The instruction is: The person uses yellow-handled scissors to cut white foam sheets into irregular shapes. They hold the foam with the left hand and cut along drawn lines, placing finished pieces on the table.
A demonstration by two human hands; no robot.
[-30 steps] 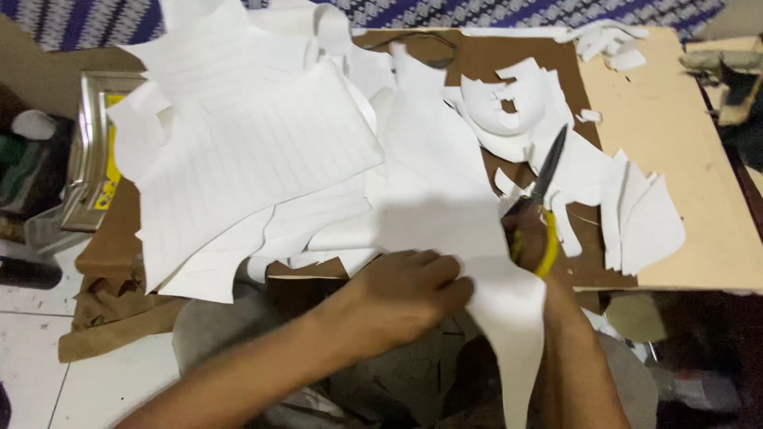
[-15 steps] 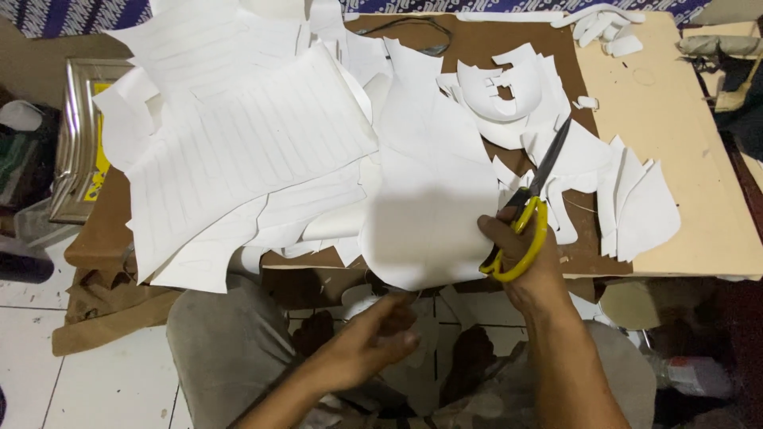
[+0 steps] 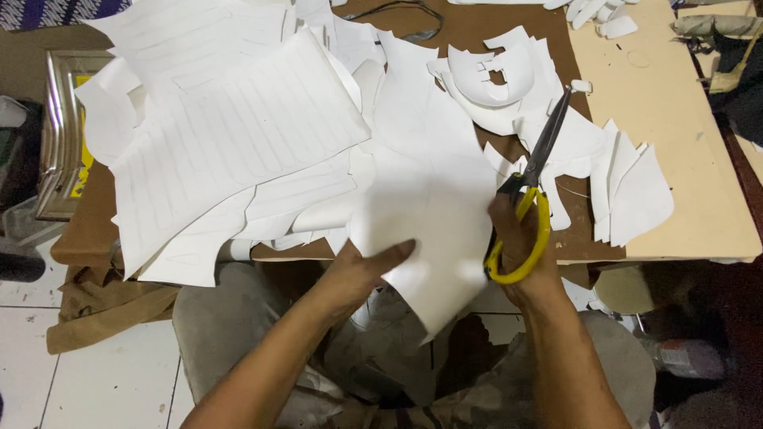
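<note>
I see my left hand (image 3: 362, 266) pinching a white sheet (image 3: 433, 214); my right hand (image 3: 520, 246) grips yellow-handled scissors (image 3: 531, 191), blades closed, cutting in hand.

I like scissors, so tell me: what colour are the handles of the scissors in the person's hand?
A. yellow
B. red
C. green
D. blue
A: the right hand grips scissors whose looped handles are yellow, with dark blades pointing up over the white sheet that the left hand holds at its lower edge.
</note>
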